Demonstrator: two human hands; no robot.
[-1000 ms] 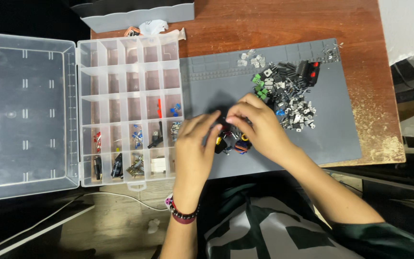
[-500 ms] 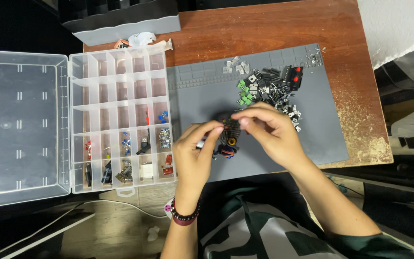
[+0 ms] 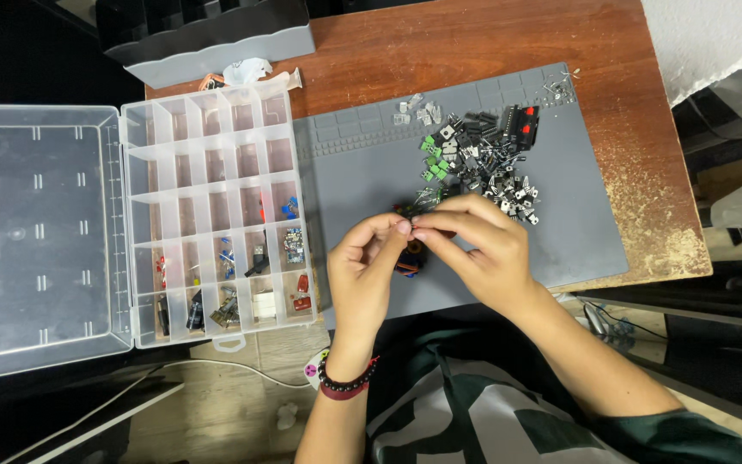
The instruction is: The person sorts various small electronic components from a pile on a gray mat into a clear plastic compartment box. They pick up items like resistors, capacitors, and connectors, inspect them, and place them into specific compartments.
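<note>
Over the grey, ribbed silicone mat [image 3: 371,163] on our reddish, scuffed wooden surface [image 3: 474,43], we hold both hands close together. Our left hand [image 3: 362,275] and right hand [image 3: 483,249] meet fingertip to fingertip, the fingers [image 3: 401,228] pressed together in a pinch on a tiny component [image 3: 412,225] too small for us to tell its kind; it sits right between the two sets of fingertips, raised off the mat. Just beneath the hands, partly hidden, lie small dark parts with orange and red [image 3: 411,258]. Beyond the right hand, near it, lies a loose heap of electronic parts [image 3: 483,163]: green terminal blocks, black bodies, bright metal legs. Left of the mat, touching its edge, stands a clear plastic compartment box [image 3: 216,215], its gridded cells holding a few small pieces in the nearer rows, its transparent lid [image 3: 36,232] folded flat outward. At the far edge rests a grey moulded tray [image 3: 208,43]. We wear a dark beaded bracelet [image 3: 345,382] on the left wrist.
</note>
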